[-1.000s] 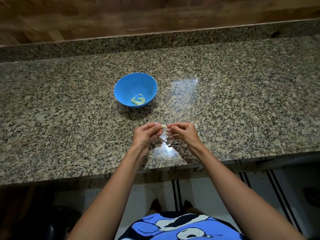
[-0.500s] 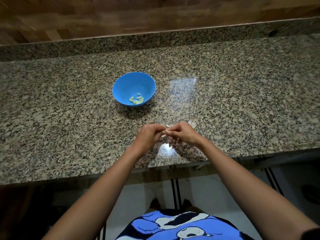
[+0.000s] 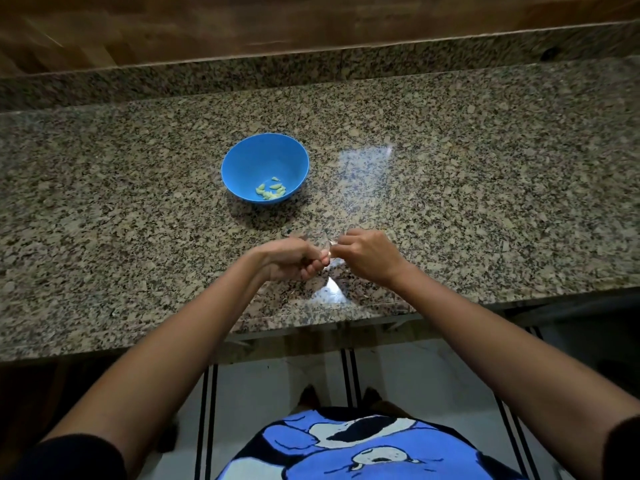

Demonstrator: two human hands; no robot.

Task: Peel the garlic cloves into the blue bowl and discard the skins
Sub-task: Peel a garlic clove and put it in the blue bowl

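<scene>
Our bench [image 3: 485, 202] is speckled granite, polished and glossy, with a pale glare on it. We see the blue bowl [image 3: 249, 164] as smooth plastic, faintly satin. Behind, the wall [image 3: 311, 26] is grained wood; our shirt [image 3: 367, 455] is soft printed cloth.

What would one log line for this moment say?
step: peeling | left hand: pinches garlic clove | right hand: pinches same clove | blue bowl: several peeled cloves inside
</scene>
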